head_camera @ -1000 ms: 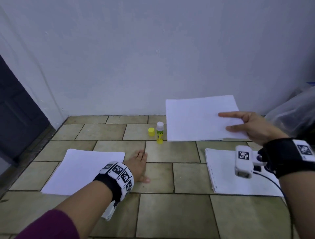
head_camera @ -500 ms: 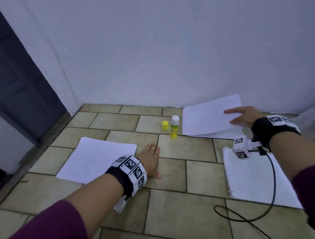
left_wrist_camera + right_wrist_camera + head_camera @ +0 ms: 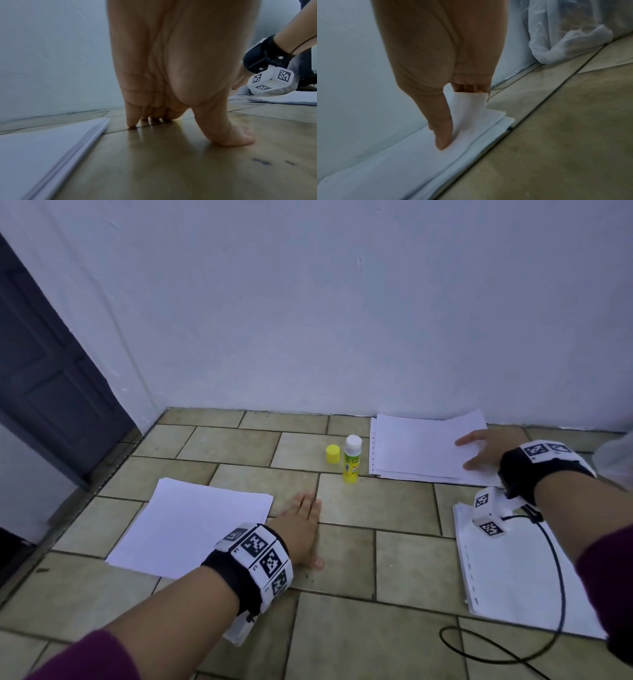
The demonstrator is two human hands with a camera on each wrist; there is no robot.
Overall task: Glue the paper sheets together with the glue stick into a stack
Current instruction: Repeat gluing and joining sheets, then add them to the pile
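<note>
My right hand (image 3: 466, 452) is at the back right on a stack of white paper (image 3: 418, 451) by the wall. In the right wrist view the top sheet (image 3: 471, 108) curls up at its corner, and my right hand (image 3: 455, 115) pinches it between thumb and fingers. The glue stick (image 3: 352, 458) stands uncapped just left of that stack, with its yellow cap (image 3: 333, 454) beside it. My left hand (image 3: 312, 530) rests flat on the tile floor, holding nothing. Its fingertips (image 3: 132, 123) touch the floor next to another white paper stack (image 3: 195, 525).
A third paper stack (image 3: 520, 573), with punched holes along its left edge, lies at the front right under my right wrist. A black cable (image 3: 507, 655) loops over the floor near it. Crumpled clear plastic (image 3: 565, 35) leans on the wall at right. A dark door (image 3: 44, 378) stands left.
My right hand has carried the sheet from the air down onto the back stack. The left hand has stayed flat on the floor.
</note>
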